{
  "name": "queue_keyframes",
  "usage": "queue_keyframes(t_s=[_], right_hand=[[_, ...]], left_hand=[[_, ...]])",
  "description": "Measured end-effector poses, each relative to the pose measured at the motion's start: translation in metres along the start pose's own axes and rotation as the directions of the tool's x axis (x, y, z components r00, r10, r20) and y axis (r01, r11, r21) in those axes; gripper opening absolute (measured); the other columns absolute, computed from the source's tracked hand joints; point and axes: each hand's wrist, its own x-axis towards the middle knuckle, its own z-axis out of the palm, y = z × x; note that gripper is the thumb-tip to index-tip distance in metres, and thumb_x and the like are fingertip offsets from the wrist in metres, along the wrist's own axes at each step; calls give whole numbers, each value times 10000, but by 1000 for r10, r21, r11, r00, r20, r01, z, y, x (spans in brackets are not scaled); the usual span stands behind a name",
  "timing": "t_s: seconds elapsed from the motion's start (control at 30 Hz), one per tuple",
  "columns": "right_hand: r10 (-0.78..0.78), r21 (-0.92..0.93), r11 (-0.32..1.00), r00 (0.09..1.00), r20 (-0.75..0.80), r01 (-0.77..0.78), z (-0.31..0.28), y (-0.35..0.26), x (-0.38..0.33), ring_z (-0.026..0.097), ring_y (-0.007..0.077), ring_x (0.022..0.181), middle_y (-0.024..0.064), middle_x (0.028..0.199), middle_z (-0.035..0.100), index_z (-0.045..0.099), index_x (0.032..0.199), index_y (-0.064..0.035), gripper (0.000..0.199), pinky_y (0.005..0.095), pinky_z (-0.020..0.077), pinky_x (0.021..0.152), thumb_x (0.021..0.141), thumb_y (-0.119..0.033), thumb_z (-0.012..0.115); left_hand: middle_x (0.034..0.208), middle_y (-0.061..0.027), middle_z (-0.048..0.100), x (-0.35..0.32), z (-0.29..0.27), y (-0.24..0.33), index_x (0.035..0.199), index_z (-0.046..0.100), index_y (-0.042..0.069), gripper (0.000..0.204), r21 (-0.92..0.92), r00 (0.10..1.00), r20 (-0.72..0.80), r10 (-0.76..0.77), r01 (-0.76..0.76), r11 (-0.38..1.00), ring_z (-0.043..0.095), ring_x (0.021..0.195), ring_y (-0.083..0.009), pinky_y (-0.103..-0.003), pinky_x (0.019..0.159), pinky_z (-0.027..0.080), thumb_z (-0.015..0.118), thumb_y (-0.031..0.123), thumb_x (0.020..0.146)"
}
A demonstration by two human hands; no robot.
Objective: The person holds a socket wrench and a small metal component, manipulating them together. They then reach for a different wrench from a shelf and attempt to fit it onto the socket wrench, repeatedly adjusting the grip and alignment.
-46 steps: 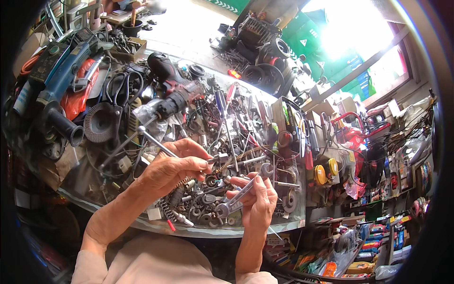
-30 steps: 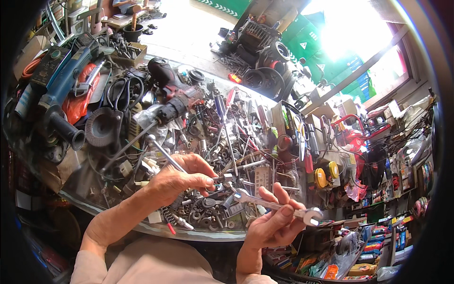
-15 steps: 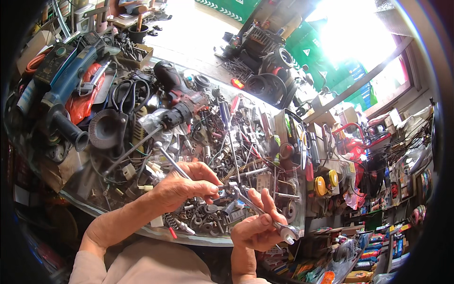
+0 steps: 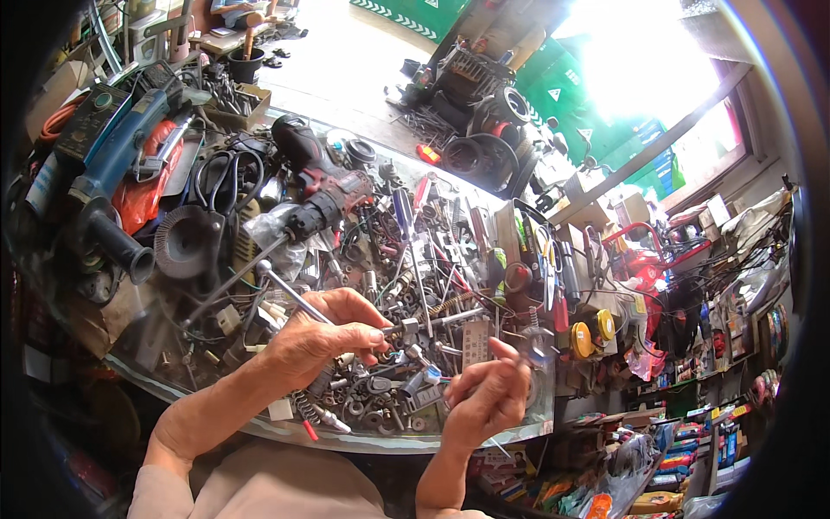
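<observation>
My left hand (image 4: 324, 342) is closed around a slim metal rod (image 4: 298, 298), thumb and fingers pinching it. The rod's rounded end sticks out at the upper left, and a hex nut (image 4: 409, 326) sits at its other end, just past my fingertips. To the right, my right hand (image 4: 488, 398) grips a wrench, its fingers curled. The wrench's head (image 4: 538, 344) is smeared by motion and points up and right, apart from the nut. Much of its shank is hidden by my fingers. Beneath both hands lies a heap of loose sockets, nuts and bolts (image 4: 372, 402).
A cordless drill (image 4: 320, 186) lies on the glass-topped counter (image 4: 363, 443) behind my left hand. An angle grinder (image 4: 121, 164) and a wire cup brush (image 4: 186, 242) lie at the left. Pliers and scissors (image 4: 543, 259) stand in a holder at the right, beside yellow tape measures (image 4: 584, 340).
My right hand has drawn the wrench off the nut and swung its head up and to the right. My left hand still holds the rod and has barely moved.
</observation>
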Motion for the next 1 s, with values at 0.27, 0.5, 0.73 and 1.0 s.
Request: queue_keyframes(t_s=[0.27,0.5,0.73,1.0], right_hand=[[473,240,783,799,370,-574,-22,3,-38,384,13,501,-47,588,470,631,1108,76,304,173,299,468,955,-179,569],[286,28,941,837,467,-337,-22,-20,-28,443,30,544,2,662,554,642,1082,85,252,177,308,467,911,-99,616],[415,263,732,717,559,-629,-27,-37,-20,471,55,491,43,625,579,636,1056,115,237,180,339,435,875,-38,645],[322,237,656,549,771,-717,-42,-32,-4,559,76,478,86,650,660,691,965,67,163,193,421,405,849,-48,693]], left_hand=[[974,-167,658,-1,0,-3,914,631,3,146,-107,992,85,94,-85,991,669,857,-209,-315,682,569,698,-40,792],[982,-183,655,-1,-1,-2,927,645,-18,117,-192,969,218,116,-74,979,659,886,-216,-317,736,564,674,-36,815],[925,-166,639,-2,0,1,879,651,-25,115,-258,937,330,117,-30,966,652,822,-235,-337,694,561,664,-71,774],[905,-189,634,-1,-10,-3,863,642,-45,133,-272,892,452,14,123,954,653,743,-255,-353,620,559,613,-92,742]])
